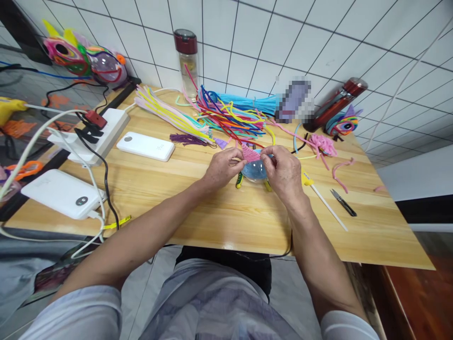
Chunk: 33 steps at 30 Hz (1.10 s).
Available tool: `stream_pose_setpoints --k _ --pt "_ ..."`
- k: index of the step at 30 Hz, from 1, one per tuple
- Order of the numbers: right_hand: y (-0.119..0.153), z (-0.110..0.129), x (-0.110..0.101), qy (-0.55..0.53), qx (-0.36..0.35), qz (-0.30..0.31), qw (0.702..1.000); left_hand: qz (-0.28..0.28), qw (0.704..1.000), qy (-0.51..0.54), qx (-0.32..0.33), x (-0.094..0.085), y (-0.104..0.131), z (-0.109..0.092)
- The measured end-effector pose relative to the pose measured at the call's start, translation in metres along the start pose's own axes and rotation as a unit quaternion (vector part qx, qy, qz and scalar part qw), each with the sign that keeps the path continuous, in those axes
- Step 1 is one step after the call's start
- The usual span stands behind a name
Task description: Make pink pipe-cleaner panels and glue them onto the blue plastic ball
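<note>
Between my two hands is a small pink triangle of pipe cleaner rows (250, 153). My left hand (223, 166) pinches its left side between thumb and fingers. At its right edge, my right hand (284, 170) has thumb and forefinger pressed together on the piece. Just beneath sits a clear, bluish rounded plastic piece (255, 171), partly covered by the hands. Green-and-yellow pliers handles (239, 180) poke out below it. A yellow glue gun (306, 178) with a white glue stick (329, 207) lies right of my right hand, partly hidden.
Bundles of coloured pipe cleaners (233, 113) spread along the back. Small thread snips (343, 203) and pink curled pipe cleaners (323, 144) lie right. White power banks (146, 146), a power strip (102, 134) and cables occupy the left. A glass bottle (187, 66) and dark red flask (336, 104) stand behind.
</note>
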State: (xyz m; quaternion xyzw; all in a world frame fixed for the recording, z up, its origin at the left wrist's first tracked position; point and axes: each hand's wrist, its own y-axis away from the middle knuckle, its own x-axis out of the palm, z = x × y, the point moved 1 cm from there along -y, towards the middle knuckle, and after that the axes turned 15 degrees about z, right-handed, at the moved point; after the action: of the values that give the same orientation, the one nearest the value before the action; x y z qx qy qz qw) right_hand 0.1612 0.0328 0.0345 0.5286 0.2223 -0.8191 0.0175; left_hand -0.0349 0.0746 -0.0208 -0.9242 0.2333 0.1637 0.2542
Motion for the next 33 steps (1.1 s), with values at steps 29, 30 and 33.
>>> stream_pose_setpoints --k 29,30,33 --pt "0.0008 -0.0048 0.0047 0.008 -0.029 -0.013 0.999 -0.005 1.000 -0.028 0.012 0.0022 0.0001 0.0015" --pt "0.0009 -0.0045 0.0045 0.006 -0.031 -0.014 0.999 -0.005 0.999 -0.027 0.017 0.0021 0.0001 0.0015" --pt "0.0015 -0.0038 0.0036 0.004 -0.034 -0.012 0.999 -0.003 1.000 -0.024 0.019 0.0017 0.0001 0.0013"
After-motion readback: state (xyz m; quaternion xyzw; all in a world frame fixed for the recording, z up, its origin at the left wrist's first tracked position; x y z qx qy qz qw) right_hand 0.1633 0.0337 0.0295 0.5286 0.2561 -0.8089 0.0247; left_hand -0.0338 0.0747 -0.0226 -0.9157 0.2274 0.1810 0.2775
